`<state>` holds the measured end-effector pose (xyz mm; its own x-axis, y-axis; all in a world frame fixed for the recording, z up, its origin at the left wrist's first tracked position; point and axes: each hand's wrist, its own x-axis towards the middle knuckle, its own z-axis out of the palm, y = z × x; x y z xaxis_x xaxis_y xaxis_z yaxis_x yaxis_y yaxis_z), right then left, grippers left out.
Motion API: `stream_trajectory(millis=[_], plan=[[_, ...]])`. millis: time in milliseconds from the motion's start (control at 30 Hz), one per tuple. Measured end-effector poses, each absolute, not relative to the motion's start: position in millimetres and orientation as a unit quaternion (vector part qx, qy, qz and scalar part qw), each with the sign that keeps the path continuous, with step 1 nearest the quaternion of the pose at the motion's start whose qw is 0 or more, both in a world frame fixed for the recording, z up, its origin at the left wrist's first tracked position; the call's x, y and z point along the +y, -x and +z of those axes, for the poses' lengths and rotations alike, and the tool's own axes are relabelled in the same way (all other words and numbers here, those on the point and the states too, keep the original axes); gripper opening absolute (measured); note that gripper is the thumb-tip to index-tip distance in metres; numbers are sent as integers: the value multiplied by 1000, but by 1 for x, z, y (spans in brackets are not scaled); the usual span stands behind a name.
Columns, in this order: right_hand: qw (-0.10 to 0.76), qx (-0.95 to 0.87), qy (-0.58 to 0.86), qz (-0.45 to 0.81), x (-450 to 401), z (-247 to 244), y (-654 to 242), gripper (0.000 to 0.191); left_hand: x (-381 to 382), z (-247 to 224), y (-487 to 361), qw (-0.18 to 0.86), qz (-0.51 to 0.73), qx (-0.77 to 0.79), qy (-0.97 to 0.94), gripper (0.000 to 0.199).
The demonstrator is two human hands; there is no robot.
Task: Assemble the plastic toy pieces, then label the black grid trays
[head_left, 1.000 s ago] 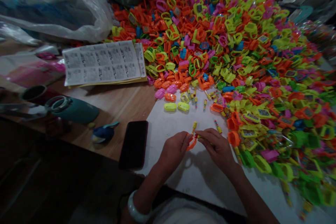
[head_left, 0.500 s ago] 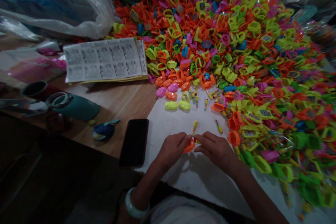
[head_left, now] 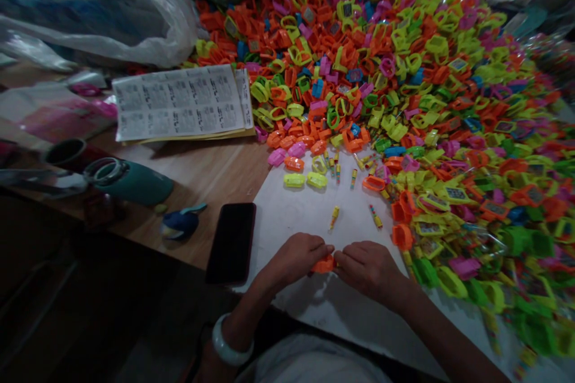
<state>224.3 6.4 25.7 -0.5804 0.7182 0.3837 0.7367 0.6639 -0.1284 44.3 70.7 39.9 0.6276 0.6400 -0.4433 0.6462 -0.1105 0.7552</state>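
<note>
Both hands, the left hand (head_left: 296, 257) and the right hand (head_left: 372, 266), have been drawn slightly closer to the body since the earlier frames, and an orange plastic piece (head_left: 324, 264) has been carried with them and turned, its flat side now shown where a ring was seen before.

Much of the wooden surface (head_left: 197, 182) is covered by a large heap of plastic pieces (head_left: 395, 90) in orange, yellow, pink, green and blue, spread across the back and right. At the back left, space is taken up by a translucent plastic bag (head_left: 155, 51). Under the hands, a white sheet (head_left: 287, 212) is laid. Printed paper sheets (head_left: 179, 105) are stacked in front of the bag. A dark phone (head_left: 231, 242) is placed at the white sheet's left edge, and a teal bottle (head_left: 139, 182) is seen farther left.

Between the hands, above the white sheet, the orange piece is held, with the left fingers clamped on it. The right fingers are brought together at its right edge; whether anything is gripped by them cannot be told. Beyond the hands, two yellow pieces (head_left: 305, 180) are set side by side. Smallest of all, a yellow stick (head_left: 334, 218) is left lying just beyond the fingers.
</note>
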Motion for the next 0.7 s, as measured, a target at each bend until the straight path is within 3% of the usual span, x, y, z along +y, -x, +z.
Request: stream_trajectory(millis=[233,400,533,633,700], plan=[[217,-819,526,-76,-1,46,-273,21,83,36,-48,517,105,479,-702,51],[283,-611,707,-215,-1,70,-309,41,124,31,-48,260,244,581,-732,33],[344,-644,683,-25,22,40,-263,28,155,24,-66,116,231,583,-770,38],[281,-647,698,128,43,9,-222,18,159,20,-76,94,208,567,-792,21],[240,-629,725,146,53,-3,-205,20,153,18,-77,103,210,550,-801,13]])
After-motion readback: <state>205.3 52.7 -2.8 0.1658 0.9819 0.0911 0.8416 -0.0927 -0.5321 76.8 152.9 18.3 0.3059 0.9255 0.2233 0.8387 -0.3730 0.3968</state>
